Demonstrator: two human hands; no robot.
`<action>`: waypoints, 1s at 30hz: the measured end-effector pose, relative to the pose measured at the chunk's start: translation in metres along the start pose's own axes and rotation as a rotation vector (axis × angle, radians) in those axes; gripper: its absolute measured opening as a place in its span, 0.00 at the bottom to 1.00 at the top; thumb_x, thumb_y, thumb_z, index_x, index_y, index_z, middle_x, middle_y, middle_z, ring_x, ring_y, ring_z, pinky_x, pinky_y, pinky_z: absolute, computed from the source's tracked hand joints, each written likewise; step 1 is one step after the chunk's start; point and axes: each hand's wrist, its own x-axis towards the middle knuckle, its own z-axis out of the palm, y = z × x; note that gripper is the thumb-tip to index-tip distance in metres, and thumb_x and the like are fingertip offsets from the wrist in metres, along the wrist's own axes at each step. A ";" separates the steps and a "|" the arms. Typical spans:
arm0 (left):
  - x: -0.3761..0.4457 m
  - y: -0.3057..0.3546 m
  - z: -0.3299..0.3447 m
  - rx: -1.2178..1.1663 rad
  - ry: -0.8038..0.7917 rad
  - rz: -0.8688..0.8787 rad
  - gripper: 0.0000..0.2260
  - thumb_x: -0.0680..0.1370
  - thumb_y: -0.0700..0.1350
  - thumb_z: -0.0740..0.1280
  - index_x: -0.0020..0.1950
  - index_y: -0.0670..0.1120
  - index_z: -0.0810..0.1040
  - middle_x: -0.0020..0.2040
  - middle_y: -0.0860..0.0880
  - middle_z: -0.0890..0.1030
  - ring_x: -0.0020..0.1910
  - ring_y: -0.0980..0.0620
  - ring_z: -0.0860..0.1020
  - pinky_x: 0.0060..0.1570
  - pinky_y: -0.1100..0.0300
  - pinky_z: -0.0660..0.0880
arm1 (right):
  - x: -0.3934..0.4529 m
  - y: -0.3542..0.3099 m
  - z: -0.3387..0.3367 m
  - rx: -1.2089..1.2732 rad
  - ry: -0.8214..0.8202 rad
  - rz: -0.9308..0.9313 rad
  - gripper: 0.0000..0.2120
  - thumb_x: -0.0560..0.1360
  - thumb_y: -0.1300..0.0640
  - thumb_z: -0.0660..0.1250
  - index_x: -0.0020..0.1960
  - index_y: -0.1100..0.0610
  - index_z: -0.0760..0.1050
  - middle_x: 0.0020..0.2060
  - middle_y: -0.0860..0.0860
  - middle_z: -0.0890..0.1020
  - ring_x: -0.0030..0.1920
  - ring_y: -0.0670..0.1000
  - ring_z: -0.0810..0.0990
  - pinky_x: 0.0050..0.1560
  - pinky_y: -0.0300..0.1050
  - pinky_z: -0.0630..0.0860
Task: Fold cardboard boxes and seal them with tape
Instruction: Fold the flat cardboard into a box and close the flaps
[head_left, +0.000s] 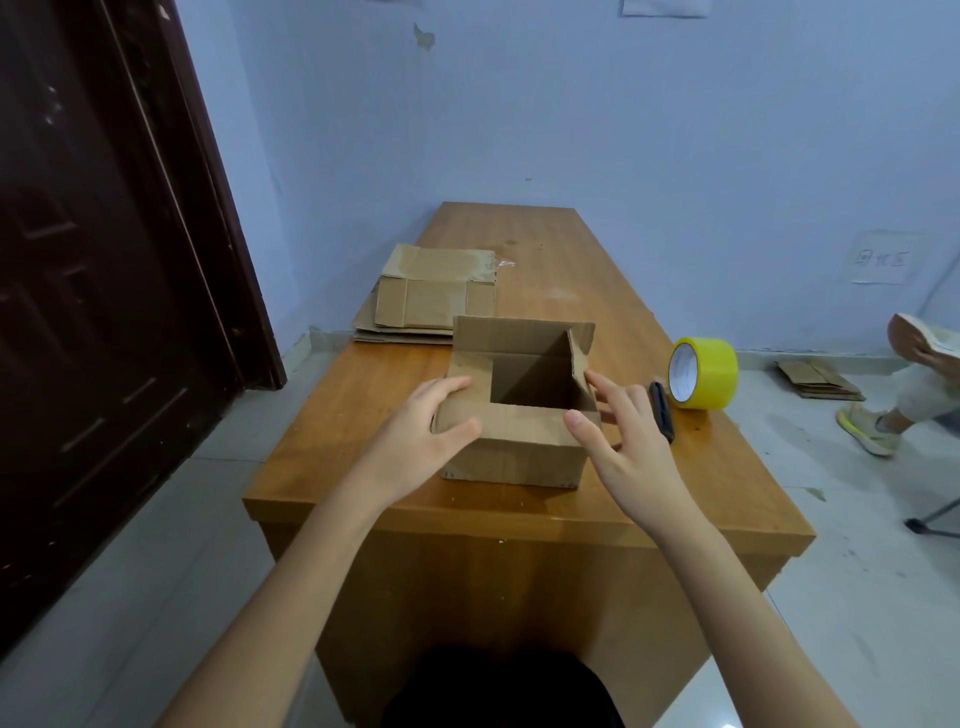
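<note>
The left hand (415, 431) and the right hand (626, 436) reach forward from the bottom of the view to a cardboard box (519, 410) that stands near the front edge of the wooden desk (519, 514). The left hand presses on the folded left flap with relaxed fingers, a released grip. The right hand touches the right side of the box, its thumb on the front flap, and its grip is also released. The back flap and the right flap stand up, so the box top is open. Behind the box lies a stack of flat cardboard (431, 301). Near the right hand lie a black tool (662, 410) and a yellow tape roll (701, 371).
</note>
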 end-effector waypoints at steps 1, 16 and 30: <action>0.000 0.000 0.000 0.003 -0.002 -0.002 0.22 0.79 0.51 0.62 0.73 0.53 0.64 0.71 0.53 0.66 0.66 0.56 0.66 0.62 0.59 0.69 | 0.000 0.001 -0.001 -0.008 -0.011 0.000 0.34 0.69 0.36 0.57 0.72 0.49 0.64 0.57 0.45 0.67 0.57 0.41 0.69 0.45 0.28 0.68; 0.004 -0.002 -0.004 -0.186 0.011 -0.096 0.35 0.68 0.74 0.56 0.67 0.54 0.72 0.65 0.55 0.73 0.64 0.54 0.72 0.57 0.48 0.77 | 0.013 0.012 -0.022 0.088 -0.121 0.017 0.22 0.67 0.37 0.63 0.57 0.44 0.77 0.45 0.46 0.76 0.46 0.48 0.78 0.50 0.53 0.80; 0.018 0.000 -0.008 -0.169 0.180 -0.145 0.25 0.77 0.48 0.67 0.73 0.53 0.65 0.65 0.50 0.74 0.57 0.48 0.76 0.35 0.53 0.82 | 0.034 0.007 -0.025 0.073 -0.078 0.112 0.07 0.73 0.49 0.70 0.43 0.52 0.79 0.39 0.52 0.83 0.40 0.51 0.83 0.41 0.46 0.81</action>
